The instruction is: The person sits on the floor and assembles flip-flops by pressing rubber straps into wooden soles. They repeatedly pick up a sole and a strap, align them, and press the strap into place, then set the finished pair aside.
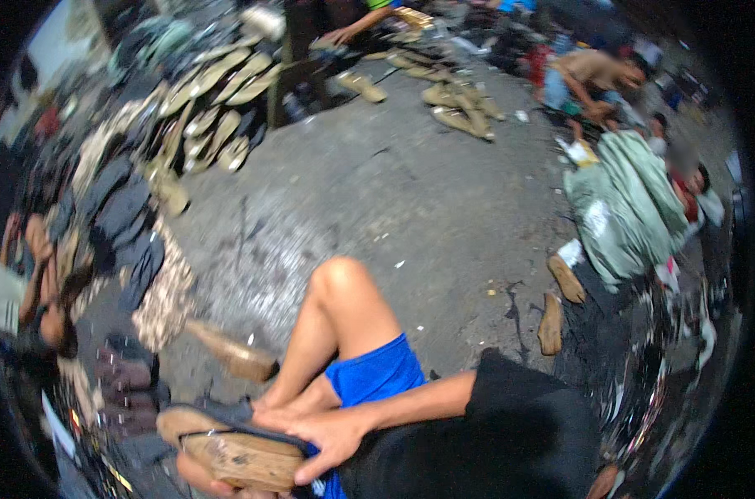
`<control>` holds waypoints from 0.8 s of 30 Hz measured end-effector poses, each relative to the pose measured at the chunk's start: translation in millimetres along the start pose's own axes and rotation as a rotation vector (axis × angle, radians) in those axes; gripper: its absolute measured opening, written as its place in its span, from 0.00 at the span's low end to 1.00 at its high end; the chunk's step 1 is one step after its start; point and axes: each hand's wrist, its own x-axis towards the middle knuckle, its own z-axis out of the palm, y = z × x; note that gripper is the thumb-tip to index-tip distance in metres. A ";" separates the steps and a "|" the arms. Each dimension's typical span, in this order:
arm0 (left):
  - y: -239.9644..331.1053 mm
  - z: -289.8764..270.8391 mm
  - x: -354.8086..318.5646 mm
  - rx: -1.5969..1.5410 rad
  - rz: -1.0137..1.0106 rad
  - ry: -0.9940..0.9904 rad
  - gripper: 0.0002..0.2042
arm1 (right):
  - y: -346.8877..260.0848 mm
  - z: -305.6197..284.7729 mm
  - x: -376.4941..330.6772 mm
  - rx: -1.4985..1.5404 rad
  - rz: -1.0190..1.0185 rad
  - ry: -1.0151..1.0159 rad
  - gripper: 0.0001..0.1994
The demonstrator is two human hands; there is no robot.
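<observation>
A wooden shoe last (248, 460) with dark material wrapped along its edges lies tilted low in the head view, beside my bent leg. My right hand (336, 434) reaches across from the right, its fingers over the dark material and its thumb against the near end of the last. Under the lower side, my left hand (196, 476) grips the same last; most of that hand is hidden behind it. Another wooden shoe last (236, 351) rests on the floor just beyond, next to my foot.
Two wooden lasts (550, 324) lie on the floor at right, near a pale green sack (631, 208). Piles of beige soles (219, 91) stand far left, with more soles (460, 108) farther back. Dark cloth pieces (123, 212) lie left. Other people (598, 83) sit around the floor.
</observation>
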 end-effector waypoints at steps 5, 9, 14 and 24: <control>18.8 11.3 -37.5 0.059 -0.140 0.064 0.45 | -38.3 -5.6 -22.7 0.981 0.749 0.013 0.20; 34.3 16.7 -64.9 0.010 -0.230 0.134 0.45 | -54.8 3.2 -52.8 1.030 0.726 0.029 0.15; 43.5 26.2 -77.6 -0.027 -0.266 0.119 0.46 | -62.0 -5.4 -59.6 1.502 0.779 -0.051 0.19; 93.1 50.1 -18.0 0.065 -0.005 -0.154 0.47 | -40.3 -21.9 -7.9 1.114 0.634 0.076 0.58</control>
